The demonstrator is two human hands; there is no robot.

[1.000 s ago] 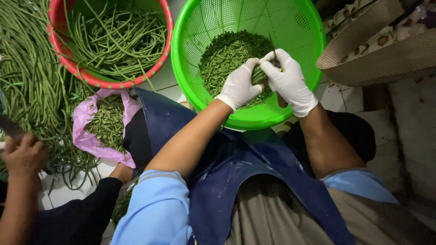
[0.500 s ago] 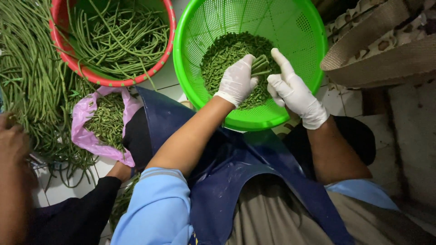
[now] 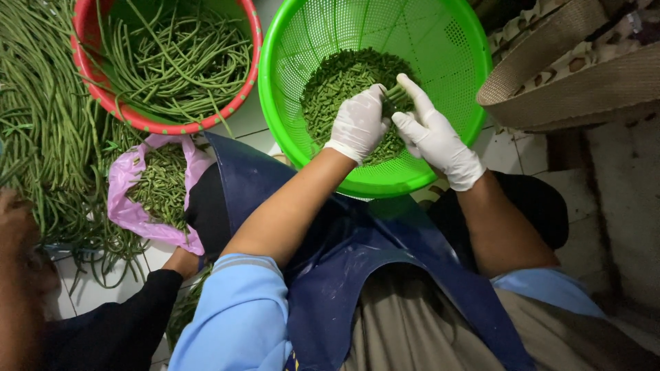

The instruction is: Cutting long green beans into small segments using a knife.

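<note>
While both gloved hands pinch green beans, their grip stays over the green basket

White gloves (thin, snug), light-blue sleeves, navy apron, khaki trousers.

The beans are a small bunch of thin green pods, held between both gloved hands over the colander. The colander is round, bright green plastic with many small holes. Inside it lies a heap of short cut bean pieces, which covers most of its bottom.
</note>
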